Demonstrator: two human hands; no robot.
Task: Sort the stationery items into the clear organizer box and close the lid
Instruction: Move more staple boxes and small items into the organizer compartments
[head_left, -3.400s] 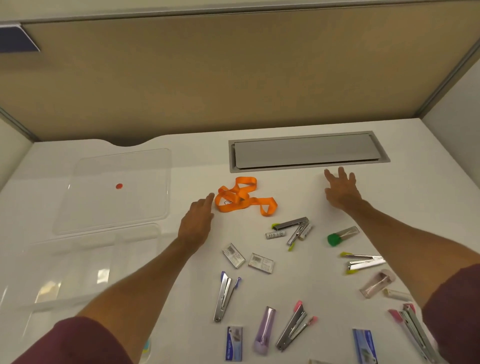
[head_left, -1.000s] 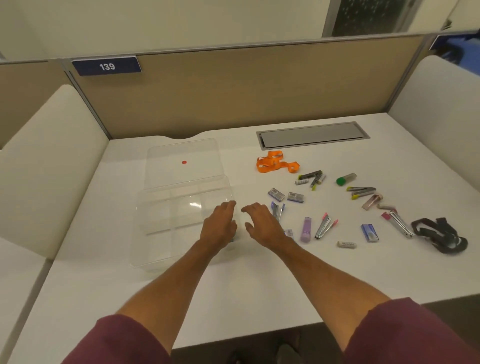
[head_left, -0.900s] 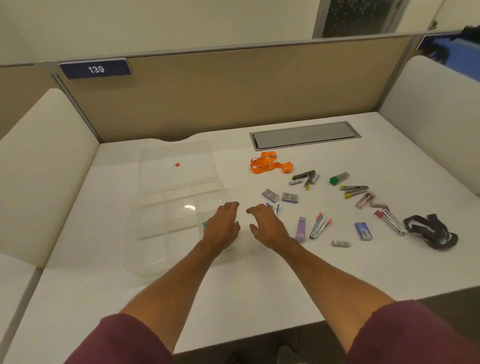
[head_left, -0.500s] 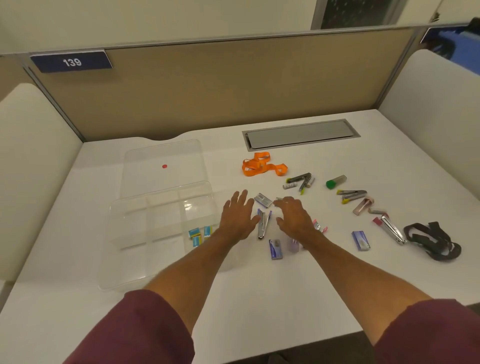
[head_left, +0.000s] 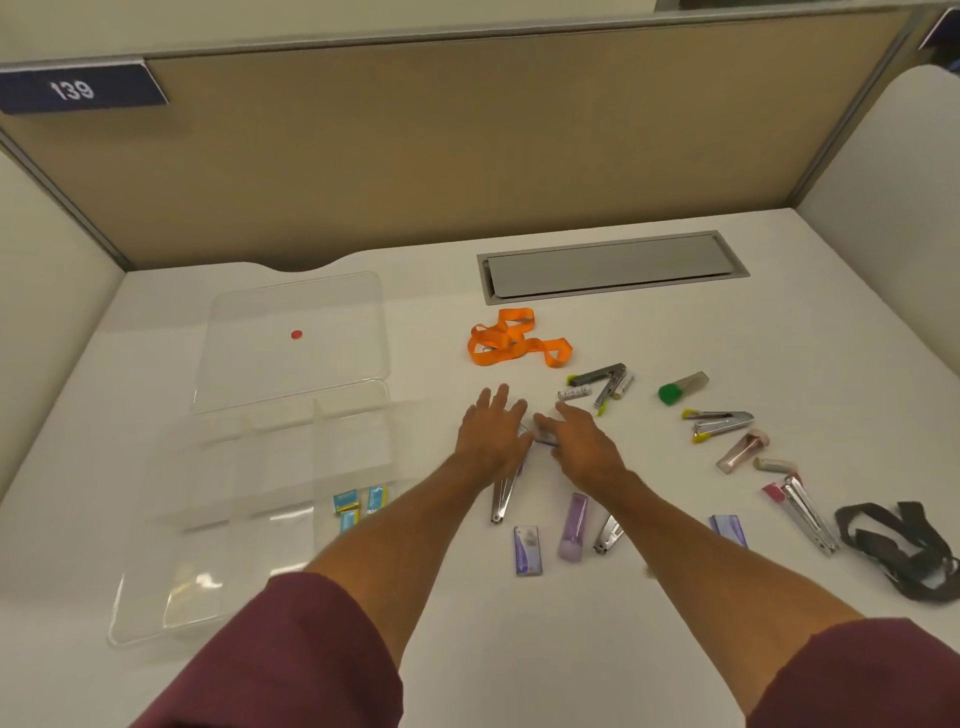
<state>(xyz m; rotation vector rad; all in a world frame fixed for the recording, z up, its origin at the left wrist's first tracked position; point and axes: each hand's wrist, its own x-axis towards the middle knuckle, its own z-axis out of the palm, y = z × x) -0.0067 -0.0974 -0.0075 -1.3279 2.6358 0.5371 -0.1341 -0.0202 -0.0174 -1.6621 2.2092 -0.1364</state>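
Observation:
The clear organizer box (head_left: 156, 587) lies open at the left of the white desk, its lid (head_left: 291, 364) folded back flat behind it; small blue packets (head_left: 358, 503) sit in one right-hand compartment. My left hand (head_left: 491, 434) and my right hand (head_left: 582, 441) reach side by side over two small staple boxes (head_left: 543, 437) in the middle of the desk, fingers stretched and covering them. A silver stapler (head_left: 503, 499) pokes out below my left hand. A blue staple box (head_left: 527, 550), a purple stapler (head_left: 573, 526) and several more staplers lie nearby.
An orange lanyard (head_left: 511, 344) lies behind the hands. A green-capped tube (head_left: 680, 387), yellow-tipped staplers (head_left: 719, 422) and a pink-tipped stapler (head_left: 802, 512) spread to the right. A black strap (head_left: 904, 548) sits at the right edge. A grey cable hatch (head_left: 613, 266) is at the back.
Both hands have moved from beside the organizer's right edge forward and to the right, over the two small staple boxes. The view has closed in on the desk.

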